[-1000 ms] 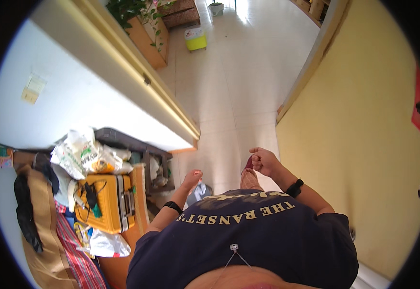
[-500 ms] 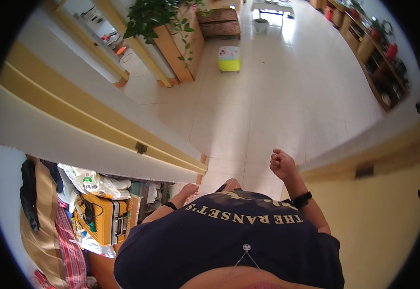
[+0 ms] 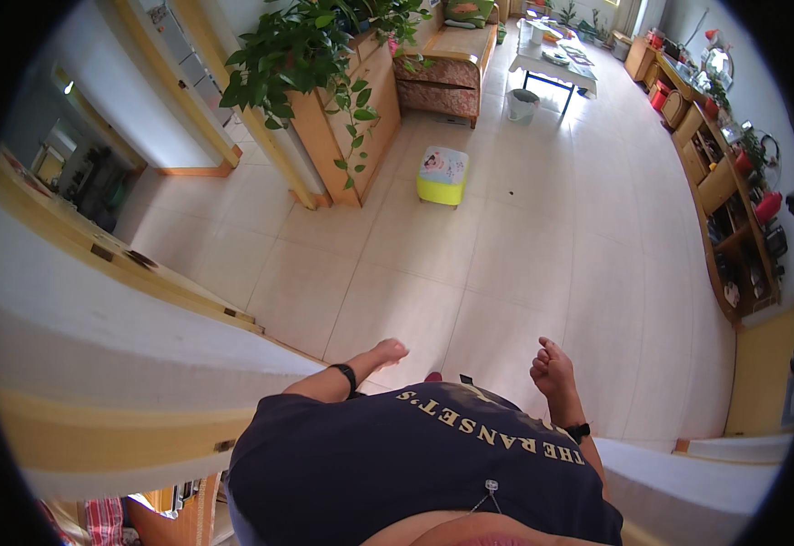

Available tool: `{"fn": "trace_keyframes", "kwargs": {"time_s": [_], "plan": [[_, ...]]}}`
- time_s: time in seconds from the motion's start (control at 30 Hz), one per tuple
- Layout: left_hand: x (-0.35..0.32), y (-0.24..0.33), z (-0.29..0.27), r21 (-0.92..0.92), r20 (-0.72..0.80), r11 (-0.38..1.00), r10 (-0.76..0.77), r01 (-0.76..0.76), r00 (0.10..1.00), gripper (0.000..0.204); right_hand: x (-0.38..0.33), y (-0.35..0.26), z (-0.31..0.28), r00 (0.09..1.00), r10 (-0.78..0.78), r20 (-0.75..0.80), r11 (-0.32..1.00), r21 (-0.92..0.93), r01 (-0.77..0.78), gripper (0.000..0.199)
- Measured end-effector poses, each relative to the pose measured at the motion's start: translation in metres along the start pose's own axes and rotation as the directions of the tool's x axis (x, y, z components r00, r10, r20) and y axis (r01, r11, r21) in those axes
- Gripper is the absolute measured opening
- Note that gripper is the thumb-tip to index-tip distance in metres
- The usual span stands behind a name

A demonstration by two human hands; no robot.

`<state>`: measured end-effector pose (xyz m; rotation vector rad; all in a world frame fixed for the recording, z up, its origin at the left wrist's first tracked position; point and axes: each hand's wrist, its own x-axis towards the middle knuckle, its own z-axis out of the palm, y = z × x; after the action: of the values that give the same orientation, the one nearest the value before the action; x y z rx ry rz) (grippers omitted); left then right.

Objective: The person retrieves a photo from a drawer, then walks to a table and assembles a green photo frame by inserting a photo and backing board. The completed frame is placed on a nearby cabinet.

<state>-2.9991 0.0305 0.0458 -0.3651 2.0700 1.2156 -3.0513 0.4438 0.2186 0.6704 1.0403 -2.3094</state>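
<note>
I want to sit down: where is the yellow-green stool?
In the head view, the stool stands upper centre on the floor, right of the wooden cabinet, ahead of the left hand.

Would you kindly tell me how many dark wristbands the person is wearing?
2: one dark wristband on the wrist of the left hand, and a second dark wristband below the right hand. Neither wrist appears hidden.
</note>
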Motion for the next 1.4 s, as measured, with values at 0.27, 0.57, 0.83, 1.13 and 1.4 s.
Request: {"fn": "trace_keyframes", "kwargs": {"time_s": [0.27, 0.57, 0.83, 1.13, 1.4], "plan": [[0.107, 0.314, -0.009, -0.107, 0.041, 0.874, 0.480, -0.474, 0.876, 0.022, 0.116, -0.107, 0.006, 0.996, 0.077, -0.050, 0.996, 0.053, -0.075, 0.032], [0.203, 0.571, 0.024, 0.337, -0.005, 0.493, 0.853, -0.802, 0.522, 0.024, 0.281, -0.297, 0.016, 0.928, -0.076, 0.364, 0.995, 0.095, 0.044, 0.038], [0.294, 0.656, 0.000, 0.276, -0.112, 0.474, 0.880, -0.836, 0.461, 0.029, 0.378, -0.409, 0.040, 0.960, -0.022, 0.278, 0.993, 0.119, -0.012, 0.040], [0.471, 0.745, -0.063, 0.179, -0.181, 0.512, 0.856, -0.840, 0.483, 0.028, 0.542, -0.534, 0.079, 0.935, 0.061, 0.350, 0.996, 0.043, -0.081, 0.031], [0.583, 0.859, -0.138, 0.094, -0.282, 0.595, 0.785, -0.799, 0.551, 0.029, 0.653, -0.650, 0.133, 0.923, 0.050, 0.381, 0.998, 0.008, -0.058, 0.043]]}}
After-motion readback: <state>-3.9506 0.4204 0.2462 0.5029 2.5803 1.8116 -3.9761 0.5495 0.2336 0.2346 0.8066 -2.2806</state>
